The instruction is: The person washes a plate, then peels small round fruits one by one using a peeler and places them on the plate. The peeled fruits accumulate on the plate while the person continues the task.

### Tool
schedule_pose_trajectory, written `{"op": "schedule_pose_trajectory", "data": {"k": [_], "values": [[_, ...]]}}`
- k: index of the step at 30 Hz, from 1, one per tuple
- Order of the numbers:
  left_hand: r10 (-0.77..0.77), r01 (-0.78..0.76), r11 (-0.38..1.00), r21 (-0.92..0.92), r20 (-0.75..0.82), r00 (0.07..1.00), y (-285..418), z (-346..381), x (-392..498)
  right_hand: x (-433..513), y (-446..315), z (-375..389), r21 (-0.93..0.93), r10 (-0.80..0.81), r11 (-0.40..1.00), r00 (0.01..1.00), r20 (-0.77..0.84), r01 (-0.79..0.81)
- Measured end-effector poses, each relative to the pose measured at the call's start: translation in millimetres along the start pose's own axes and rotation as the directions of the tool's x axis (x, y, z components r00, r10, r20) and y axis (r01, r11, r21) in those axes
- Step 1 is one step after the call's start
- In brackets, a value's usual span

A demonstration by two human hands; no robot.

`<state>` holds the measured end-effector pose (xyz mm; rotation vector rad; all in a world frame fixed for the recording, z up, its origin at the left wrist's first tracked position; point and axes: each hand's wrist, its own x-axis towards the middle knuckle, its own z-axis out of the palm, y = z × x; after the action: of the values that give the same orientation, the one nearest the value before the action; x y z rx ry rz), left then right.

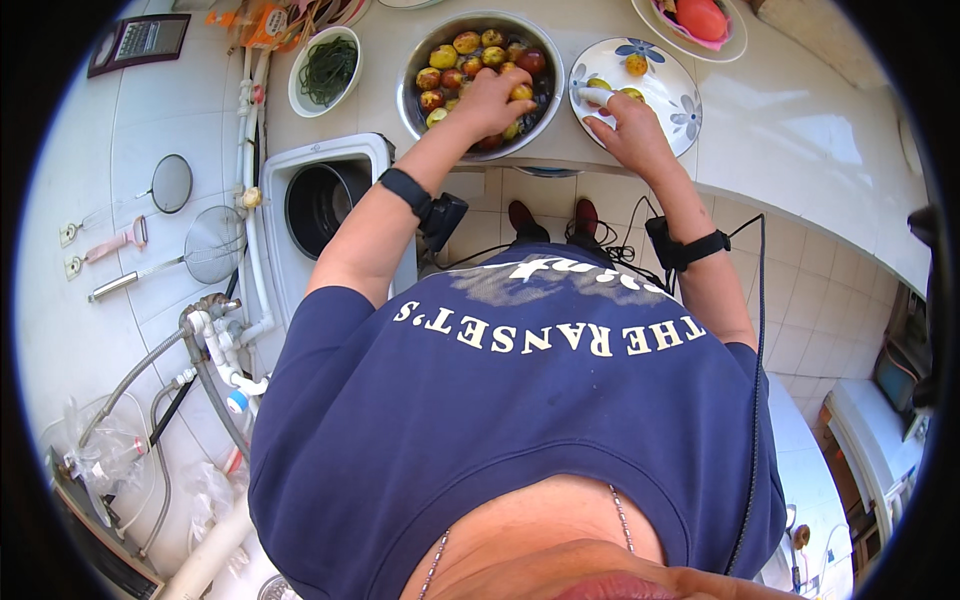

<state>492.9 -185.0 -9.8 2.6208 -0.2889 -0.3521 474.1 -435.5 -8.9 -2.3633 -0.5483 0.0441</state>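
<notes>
My left hand [491, 105] reaches into a steel basin [406, 97] of jujubes in water. Its thumb and fingers close around a yellow jujube [521, 92]. Mottled red and yellow jujubes [443, 56] crowd the rest of the basin. To the right, my right hand [634, 129] is low over a white plate [660, 139] with blue flowers, thumb and fingers apart. A white covering [595, 96] wraps one of its fingertips. Jujubes [636, 65] lie on the plate around the fingers, and a reddish one is partly hidden beneath the hand.
A white bowl of dark green strands [328, 71] stands left of the basin. At the back right is a plate [739, 46] holding a red item [701, 19]. Below the counter edge, a white bin [274, 176] contains a black pot [315, 214]. Cables [626, 251] trail near my feet.
</notes>
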Motion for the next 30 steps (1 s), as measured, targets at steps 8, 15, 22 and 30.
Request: {"op": "schedule_pose_trajectory", "data": {"k": [8,15,22,30], "values": [[0.092,-0.175,0.901,-0.398,-0.219,0.971,-19,-18,-5,4,1,0,0.007,-0.014,1.0,1.0,0.009,0.014],[-0.098,0.011,0.614,-0.789,-0.063,0.993,-20,-28,3,6,-3,1,0.049,-0.038,0.998,0.999,-0.016,0.039],[-0.142,0.386,-0.033,-0.922,0.387,0.911,-26,-62,-1,6,6,5,0.041,-0.024,0.999,1.0,-0.011,0.024],[0.086,-0.077,0.994,-0.074,0.128,0.988,-23,-48,-8,4,9,5,0.021,-0.065,0.998,0.997,-0.033,0.065]]}}
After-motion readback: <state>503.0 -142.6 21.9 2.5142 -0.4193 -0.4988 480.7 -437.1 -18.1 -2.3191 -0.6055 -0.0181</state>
